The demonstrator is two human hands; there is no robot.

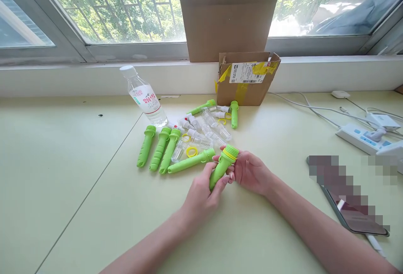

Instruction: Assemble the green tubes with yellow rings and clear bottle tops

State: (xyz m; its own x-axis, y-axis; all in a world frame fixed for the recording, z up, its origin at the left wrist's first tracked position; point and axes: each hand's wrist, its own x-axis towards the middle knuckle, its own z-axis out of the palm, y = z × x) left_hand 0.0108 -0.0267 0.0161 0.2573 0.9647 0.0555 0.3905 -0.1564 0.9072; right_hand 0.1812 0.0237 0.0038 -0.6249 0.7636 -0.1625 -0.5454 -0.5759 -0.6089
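Note:
My left hand (201, 190) is wrapped round the lower part of a green plastic handle (220, 168) with a threaded wide end. A yellow ring (231, 154) sits round that handle just below the thread. Behind the handle's upper end, my right hand (250, 171) curls its fingers against it, palm partly showing; some fingers are hidden. Another green handle (190, 161) lies just beyond my left hand. Farther left, several like it, such as this green handle (144, 146), lie side by side. Clear plastic tubes (204, 131), white end pieces (193, 122) and a loose yellow ring (192, 151) lie jumbled behind them.
A water bottle (146, 97) stands at the back left of the pile. An open cardboard box (245, 91) is against the window sill. To the right are a power strip (359, 137), white cables (315, 106) and a phone (346, 206), partly blurred out. A seam crosses the table's left side.

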